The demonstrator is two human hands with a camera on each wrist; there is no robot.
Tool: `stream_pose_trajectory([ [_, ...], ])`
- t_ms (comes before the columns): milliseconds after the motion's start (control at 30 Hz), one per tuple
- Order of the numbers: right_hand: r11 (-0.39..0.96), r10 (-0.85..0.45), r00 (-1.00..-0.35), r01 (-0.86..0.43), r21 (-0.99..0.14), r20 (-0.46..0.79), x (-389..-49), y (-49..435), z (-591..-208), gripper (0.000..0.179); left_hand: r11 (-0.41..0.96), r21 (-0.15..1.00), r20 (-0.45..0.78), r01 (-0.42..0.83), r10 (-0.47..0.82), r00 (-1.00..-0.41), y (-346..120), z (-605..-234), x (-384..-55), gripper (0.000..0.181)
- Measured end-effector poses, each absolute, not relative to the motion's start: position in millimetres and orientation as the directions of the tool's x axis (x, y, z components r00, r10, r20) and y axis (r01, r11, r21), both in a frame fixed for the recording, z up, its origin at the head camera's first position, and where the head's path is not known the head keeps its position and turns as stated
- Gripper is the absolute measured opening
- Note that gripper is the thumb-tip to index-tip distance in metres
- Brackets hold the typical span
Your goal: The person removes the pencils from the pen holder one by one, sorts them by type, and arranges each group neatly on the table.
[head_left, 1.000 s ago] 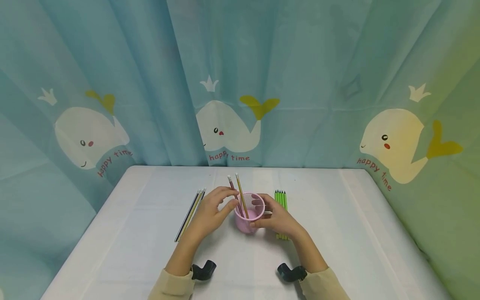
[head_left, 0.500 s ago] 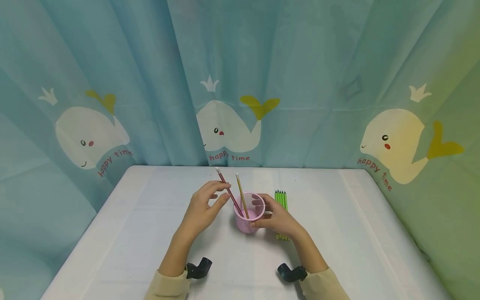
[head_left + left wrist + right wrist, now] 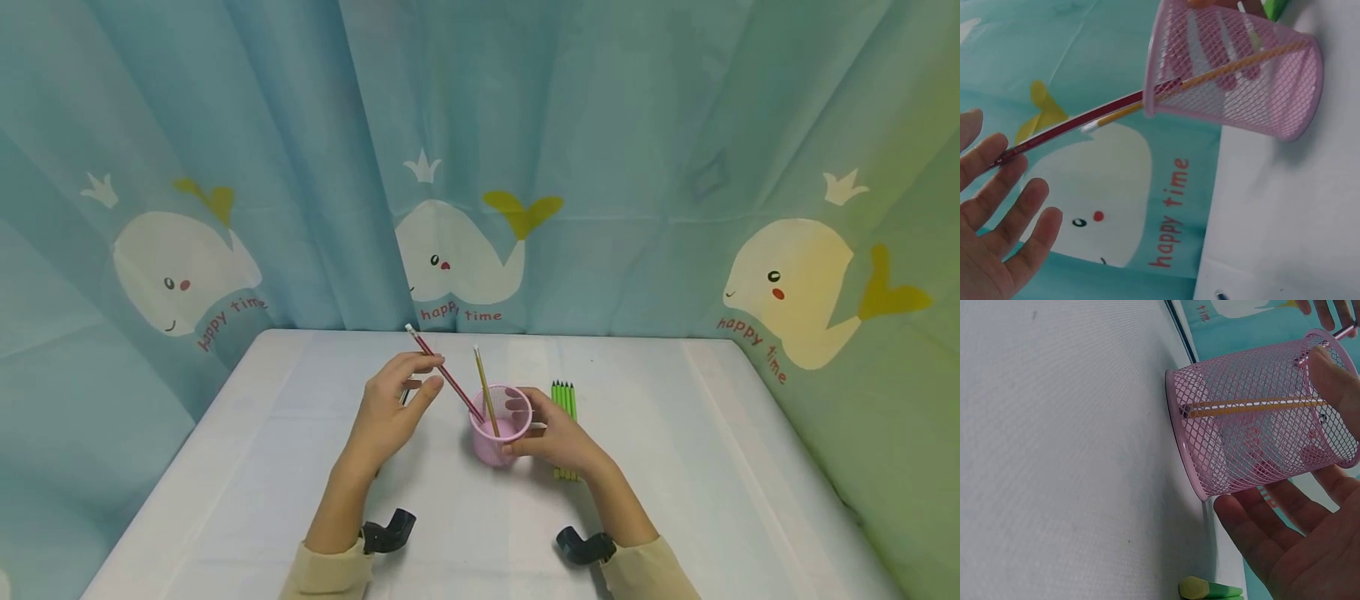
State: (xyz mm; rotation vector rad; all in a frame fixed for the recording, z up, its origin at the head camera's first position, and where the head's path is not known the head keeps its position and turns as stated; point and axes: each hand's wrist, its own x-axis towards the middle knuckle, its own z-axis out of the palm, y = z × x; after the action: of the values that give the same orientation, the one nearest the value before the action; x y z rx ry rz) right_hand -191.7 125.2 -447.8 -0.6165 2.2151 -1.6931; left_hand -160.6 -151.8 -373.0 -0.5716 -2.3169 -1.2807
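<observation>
A pink mesh pencil cup (image 3: 491,450) stands upright on the table. My right hand (image 3: 558,437) grips its right side, with the thumb near the rim and the fingers behind it. My left hand (image 3: 393,408) holds a dark red pencil (image 3: 453,385) by its upper, white-eraser end. That pencil slants down to the right, its lower end just inside the cup's mouth, as the left wrist view shows. A yellow pencil (image 3: 1241,64) leans in the cup, reaching down to its base.
Several green pencils (image 3: 564,400) lie side by side to the right of the cup, partly behind my right hand. A dark pencil (image 3: 406,395) shows behind my left hand, mostly hidden. A whale-print curtain (image 3: 622,167) hangs behind the white table (image 3: 675,467).
My left hand has moved left and slightly up, drawing the red pencil's top with it. The pencil now tilts more and sits higher in the cup. My right hand and the cup stay put.
</observation>
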Motion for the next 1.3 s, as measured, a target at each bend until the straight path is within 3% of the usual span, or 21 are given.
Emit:
stream_pose_trajectory([
  [667, 0.208, -0.5, -0.865, -0.17, -0.963, 0.044, -190.5, 126.2, -446.4, 0.081, 0.44, 0.676, 0.633, 0.591, 0.063, -0.771, -167.7, -360.3, -157.2, 0.025],
  [933, 0.202, -0.504, -0.862, -0.17, -0.965, 0.046, -191.0, 126.0, -447.5, 0.08, 0.451, 0.729, 0.581, 0.515, -0.01, -0.814, -160.6, -334.0, -140.4, 0.015],
  [1300, 0.208, -0.497, -0.866, -0.178, -0.962, 0.052, -191.6, 125.4, -449.3, 0.081, 0.418, 0.801, 0.488, 0.429, -0.04, -0.872, -170.2, -343.3, -146.4, 0.008],
])
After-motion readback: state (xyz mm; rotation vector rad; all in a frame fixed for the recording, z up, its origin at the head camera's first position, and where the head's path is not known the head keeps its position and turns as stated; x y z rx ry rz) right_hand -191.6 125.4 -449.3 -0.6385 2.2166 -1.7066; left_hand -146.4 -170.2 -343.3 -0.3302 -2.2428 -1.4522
